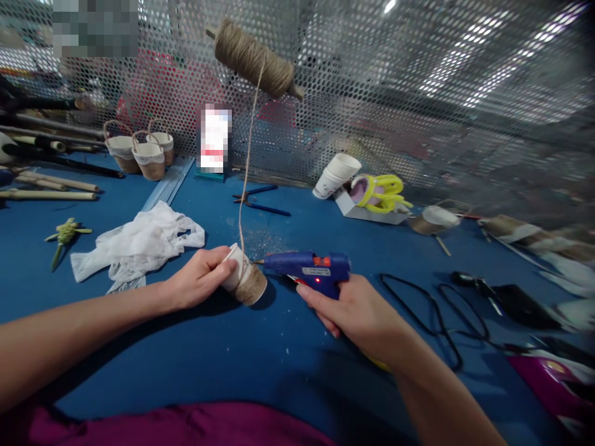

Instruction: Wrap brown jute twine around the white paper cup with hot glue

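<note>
My left hand (204, 277) grips a paper cup (250, 286) by its upper part, holding it tilted over the blue table. Brown twine is wound around the cup's lower part, while white paper shows above it. From there a strand of twine (251, 136) runs up to a spool (253, 59) mounted on the mesh panel. My right hand (353, 310) is closed around a blue hot glue gun (307, 266) whose red light is lit. The gun's nozzle points left, at or very near the side of the cup; whether it touches I cannot tell.
White lace (144, 241) lies left of the cup. Behind are pliers (263, 200), a phone (214, 139), small twine baskets (149, 162), stacked paper cups (335, 175) and yellow-handled scissors (381, 192). A black cable (432, 310) loops at right, near a purple iron (548, 384).
</note>
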Demonstrator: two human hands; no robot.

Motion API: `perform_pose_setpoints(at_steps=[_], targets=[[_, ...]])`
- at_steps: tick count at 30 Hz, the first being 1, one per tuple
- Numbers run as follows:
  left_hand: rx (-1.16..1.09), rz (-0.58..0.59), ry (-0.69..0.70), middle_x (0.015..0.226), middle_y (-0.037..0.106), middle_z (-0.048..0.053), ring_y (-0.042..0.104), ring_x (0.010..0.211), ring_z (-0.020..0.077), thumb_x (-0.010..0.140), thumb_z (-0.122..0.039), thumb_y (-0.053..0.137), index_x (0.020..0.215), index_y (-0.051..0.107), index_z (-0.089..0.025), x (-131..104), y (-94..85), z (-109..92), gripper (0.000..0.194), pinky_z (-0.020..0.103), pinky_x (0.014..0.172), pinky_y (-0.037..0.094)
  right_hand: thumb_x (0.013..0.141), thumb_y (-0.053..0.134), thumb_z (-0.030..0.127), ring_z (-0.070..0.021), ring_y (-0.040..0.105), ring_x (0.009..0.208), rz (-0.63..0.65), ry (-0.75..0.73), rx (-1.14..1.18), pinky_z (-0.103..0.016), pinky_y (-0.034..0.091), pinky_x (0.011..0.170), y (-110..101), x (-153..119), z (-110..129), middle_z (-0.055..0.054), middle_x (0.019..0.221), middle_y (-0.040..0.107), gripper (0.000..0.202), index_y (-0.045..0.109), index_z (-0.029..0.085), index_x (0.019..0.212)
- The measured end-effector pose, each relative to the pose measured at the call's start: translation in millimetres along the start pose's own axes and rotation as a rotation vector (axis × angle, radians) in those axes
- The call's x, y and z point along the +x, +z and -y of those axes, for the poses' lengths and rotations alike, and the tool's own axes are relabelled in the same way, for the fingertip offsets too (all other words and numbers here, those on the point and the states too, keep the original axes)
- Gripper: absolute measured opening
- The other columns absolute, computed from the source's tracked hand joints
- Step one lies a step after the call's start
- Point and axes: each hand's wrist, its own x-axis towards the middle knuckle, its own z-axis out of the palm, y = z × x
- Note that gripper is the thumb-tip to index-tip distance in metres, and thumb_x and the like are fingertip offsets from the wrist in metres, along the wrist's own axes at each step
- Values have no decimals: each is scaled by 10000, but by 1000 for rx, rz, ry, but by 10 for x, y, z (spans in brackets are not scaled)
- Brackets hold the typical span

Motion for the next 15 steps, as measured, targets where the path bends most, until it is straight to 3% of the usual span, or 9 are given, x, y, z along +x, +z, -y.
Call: perform_pose_setpoints(at_steps=[3, 6, 8, 11, 15], targets=[[-3, 3, 25, 720, 537, 28, 489, 654, 133, 850, -317, 320, 761, 561, -120, -5, 1, 6, 324, 256, 618, 427, 775, 493, 404, -75, 409, 356, -13, 29, 38, -220, 368, 430, -19, 39, -14, 42, 344, 412, 391, 453, 179, 457], [-3, 2, 46, 741, 539, 33, 492, 678, 136, 856, -316, 314, 759, 559, -122, -10, 0, 17, 327, 263, 645, 429, 758, 528, 410, -83, 463, 415, -43, 1, 152, -218, 393, 456, -93, 147, -74, 41, 439, 484, 270, 567, 148, 708], [-1, -8, 42, 742, 538, 32, 489, 676, 135, 858, -321, 311, 750, 555, -125, -12, -1, 15, 330, 262, 644, 429, 730, 560, 431, -99, 521, 501, -113, -25, 214, -225, 426, 501, -163, 269, -142, 13, 547, 549, 311, 566, 135, 825], [-3, -30, 33, 734, 536, 32, 486, 671, 135, 857, -332, 315, 730, 544, -127, -9, 1, -10, 332, 261, 642, 431, 704, 568, 470, -122, 559, 562, -321, 23, 109, -244, 443, 512, -258, 501, -258, -37, 657, 597, 351, 550, 134, 804], [-6, -45, 36, 717, 529, 34, 490, 692, 138, 859, -340, 315, 709, 530, -130, -11, 11, -46, 336, 264, 672, 437, 714, 553, 444, -109, 510, 453, -423, 81, 44, -242, 406, 429, -292, 812, -400, -27, 547, 547, 300, 511, 152, 659]])
